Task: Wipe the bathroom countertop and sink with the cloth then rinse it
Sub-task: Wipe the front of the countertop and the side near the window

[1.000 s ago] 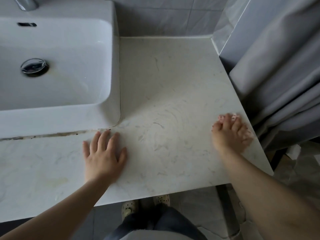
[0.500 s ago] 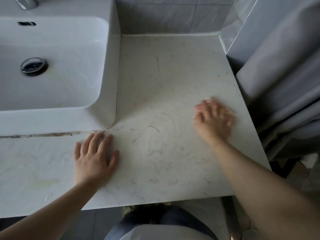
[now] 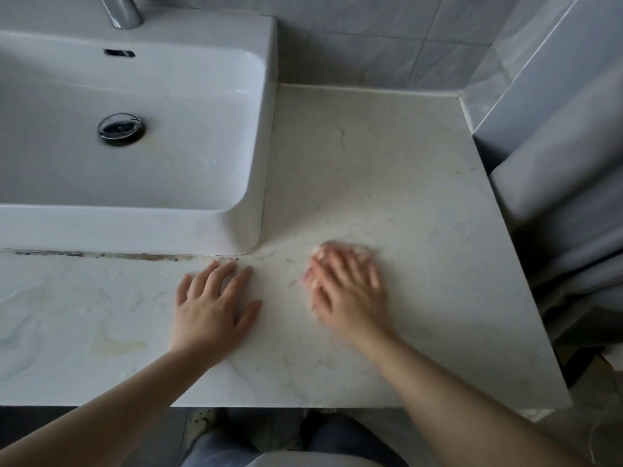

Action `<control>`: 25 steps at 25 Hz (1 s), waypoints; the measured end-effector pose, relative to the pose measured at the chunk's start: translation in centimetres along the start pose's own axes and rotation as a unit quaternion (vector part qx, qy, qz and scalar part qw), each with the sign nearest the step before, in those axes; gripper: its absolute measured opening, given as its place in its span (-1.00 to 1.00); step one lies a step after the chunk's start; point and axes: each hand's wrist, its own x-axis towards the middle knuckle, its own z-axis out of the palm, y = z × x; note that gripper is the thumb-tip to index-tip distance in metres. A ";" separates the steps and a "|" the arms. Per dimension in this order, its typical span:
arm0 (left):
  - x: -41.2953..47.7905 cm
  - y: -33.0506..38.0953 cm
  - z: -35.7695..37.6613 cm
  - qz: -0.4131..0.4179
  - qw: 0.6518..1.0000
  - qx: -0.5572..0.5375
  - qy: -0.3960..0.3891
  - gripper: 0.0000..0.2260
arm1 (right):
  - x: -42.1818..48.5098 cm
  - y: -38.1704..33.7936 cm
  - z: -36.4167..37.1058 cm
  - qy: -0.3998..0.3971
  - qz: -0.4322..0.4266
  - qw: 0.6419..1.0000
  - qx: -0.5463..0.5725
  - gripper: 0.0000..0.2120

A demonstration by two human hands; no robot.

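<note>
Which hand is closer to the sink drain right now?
Left. The left hand lies flat on the countertop just in front of the sink, nearer the drain; the right hand presses farther right on the countertop.

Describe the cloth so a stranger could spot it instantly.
Beside the white sink lies the pale stone countertop. Near the sink's front corner, the right hand presses on the cloth. It is the only pinkish thing there, showing beyond the hand.
</note>
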 end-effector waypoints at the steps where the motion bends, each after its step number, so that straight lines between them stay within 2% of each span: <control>1: 0.0 -0.6 -0.3 0.022 1.000 -0.002 -0.001 -0.50 | 1.6 0.8 0.2 0.022 0.087 0.996 -0.018 -0.53; 3: -0.2 -2.4 -0.6 0.071 0.997 -0.014 -0.002 -0.49 | 3.8 -1.0 -0.2 0.014 0.235 0.972 0.004 -0.52; 4: -0.5 -3.8 -0.8 0.089 0.996 -0.019 -0.004 -0.47 | 3.9 -3.5 -0.4 0.002 0.268 0.963 0.020 -0.51; 5: -0.8 -5.2 -0.9 0.100 0.995 -0.020 -0.005 -0.44 | 3.4 -6.5 -0.2 0.001 0.260 0.965 0.032 -0.51; 6: -1.3 -6.8 -0.9 0.106 0.994 -0.016 -0.007 -0.41 | 2.3 -9.5 0.1 -0.009 0.212 0.976 0.052 -0.51; 8: -2.0 -10.3 -1.3 0.110 0.994 0.001 -0.025 -0.31 | -0.2 -14.0 0.3 -0.038 0.075 0.995 0.054 -0.51; 9: -2.1 -11.8 -1.6 0.106 0.994 0.008 -0.039 -0.27 | -0.9 -14.5 0.1 -0.064 0.038 0.997 0.032 -0.50; 10: -2.1 -13.2 -2.2 0.097 0.994 0.013 -0.053 -0.22 | -1.0 -14.0 -0.1 -0.082 0.043 0.996 0.019 -0.47; 11: -1.9 -14.5 -2.8 0.083 0.994 0.019 -0.068 -0.17 | -0.7 -13.1 -0.4 -0.101 0.099 0.990 0.009 -0.45; 12: -1.8 -15.8 -3.5 0.065 0.994 0.021 -0.083 -0.12 | -0.1 -12.3 -0.5 -0.106 0.191 0.976 0.001 -0.43; 14: -1.6 -18.1 -4.7 0.024 0.993 0.019 -0.116 -0.03 | 1.7 -12.4 -0.7 -0.094 0.364 0.927 0.015 -0.46; 15: -1.7 -19.1 -5.1 0.009 0.991 0.021 -0.130 0.00 | 2.7 -13.9 -0.6 -0.085 0.400 0.912 0.033 -0.47; 18: -2.2 -21.2 -5.7 -0.001 0.986 0.018 -0.165 0.05 | 4.6 -21.7 0.5 -0.065 0.362 0.928 0.052 -0.42; 21: -2.3 -21.7 -5.5 0.023 0.986 -0.004 -0.167 0.10 | 4.0 -26.6 0.9 -0.090 0.221 0.970 0.049 -0.28; 23: -2.2 -22.2 -5.4 0.040 0.985 -0.013 -0.169 0.18 | 3.1 -26.1 0.5 -0.128 0.116 0.984 0.041 -0.25; 24: -2.1 -22.5 -5.5 0.050 0.984 -0.011 -0.171 0.19 | 2.8 -24.6 0.3 -0.132 0.110 0.984 0.035 -0.30; 25: -2.1 -22.6 -5.5 0.058 0.983 -0.007 -0.174 0.19 | 2.5 -22.6 0.1 -0.128 0.153 0.979 0.034 -0.38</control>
